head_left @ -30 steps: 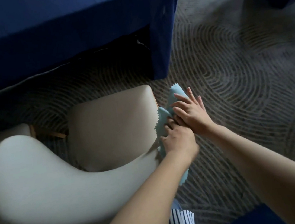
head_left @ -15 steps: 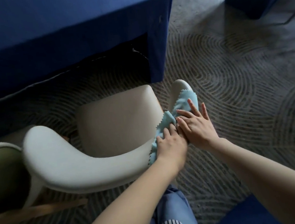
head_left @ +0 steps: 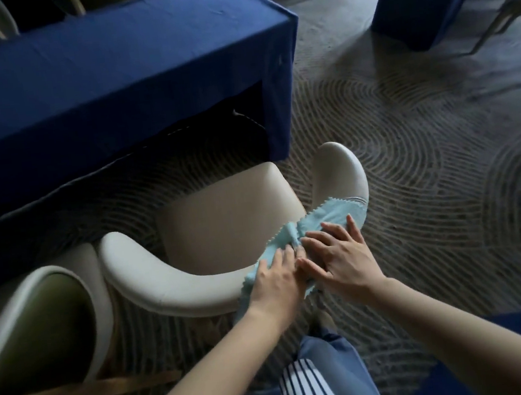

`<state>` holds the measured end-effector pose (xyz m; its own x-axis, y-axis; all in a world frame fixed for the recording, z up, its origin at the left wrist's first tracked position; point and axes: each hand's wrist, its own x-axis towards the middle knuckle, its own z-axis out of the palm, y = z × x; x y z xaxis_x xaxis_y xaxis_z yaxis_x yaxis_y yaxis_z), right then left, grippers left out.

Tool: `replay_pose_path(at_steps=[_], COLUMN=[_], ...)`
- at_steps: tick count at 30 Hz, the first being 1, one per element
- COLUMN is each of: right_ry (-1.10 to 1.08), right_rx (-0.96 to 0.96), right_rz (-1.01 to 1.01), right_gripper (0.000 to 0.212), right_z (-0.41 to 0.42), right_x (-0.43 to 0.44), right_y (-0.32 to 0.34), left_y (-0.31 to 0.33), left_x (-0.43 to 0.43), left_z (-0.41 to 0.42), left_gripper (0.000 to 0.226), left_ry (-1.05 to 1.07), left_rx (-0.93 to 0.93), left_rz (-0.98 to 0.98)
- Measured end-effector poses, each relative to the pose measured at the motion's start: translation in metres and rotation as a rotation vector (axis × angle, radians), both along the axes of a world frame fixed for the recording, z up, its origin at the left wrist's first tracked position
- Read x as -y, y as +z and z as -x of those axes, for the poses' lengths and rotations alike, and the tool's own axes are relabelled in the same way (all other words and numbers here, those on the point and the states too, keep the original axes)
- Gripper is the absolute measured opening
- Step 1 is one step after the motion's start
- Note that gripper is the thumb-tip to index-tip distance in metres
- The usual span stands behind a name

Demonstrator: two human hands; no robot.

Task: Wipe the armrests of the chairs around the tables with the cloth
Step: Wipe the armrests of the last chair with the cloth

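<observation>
Both left fingers (head_left: pixel 283 257), right fingers (head_left: pixel 335 231) flat atop cloth (head_left: pixel 335 212), armrest (head_left: pixel 338 172) beneath

The left hand (head_left: pixel 278 279) and right hand (head_left: pixel 344 259) cover the middle of the cloth (head_left: pixel 329 218) and the armrest (head_left: pixel 337 172) beneath it. At lower left, a second chair (head_left: pixel 39 320) is blurred and cut off by the frame's edge.

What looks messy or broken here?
Nothing looks broken or spilled. Only the cloth is crumpled in the middle, between the left hand and right hand pressing it on the armrest.
</observation>
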<state>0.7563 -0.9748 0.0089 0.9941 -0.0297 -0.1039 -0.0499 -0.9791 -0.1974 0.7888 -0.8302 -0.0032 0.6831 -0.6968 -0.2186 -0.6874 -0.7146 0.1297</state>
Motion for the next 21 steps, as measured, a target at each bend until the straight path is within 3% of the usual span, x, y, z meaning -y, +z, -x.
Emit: replay_pose_path(at_steps=[9, 15, 19, 21], right_ry=[0.082, 0.183, 0.153, 0.119], right_rx=[-0.017, -0.040, -0.022, -0.061], right_rz=[0.021, 0.182, 0.225, 0.213], right_gripper=[0.109, 0.085, 0.068, 0.071], right_z=[0.012, 0.007, 0.001, -0.004], right_x=[-0.071, -0.112, -0.148, -0.167], right_y=[0.005, 0.001, -0.006, -0.009], left_y=[-0.001, -0.004, -0.001, -0.001], left_x=[-0.079, -0.127, -0.156, -0.169], left_z=[-0.008, -0.017, -0.024, -0.031], left_gripper=[0.054, 0.055, 0.043, 0.039], left_ry=[-0.097, -0.175, -0.151, -0.130], left_rx=[0.069, 0.116, 0.130, 0.127], left_rz=[-0.006, -0.003, 0.069, 0.048])
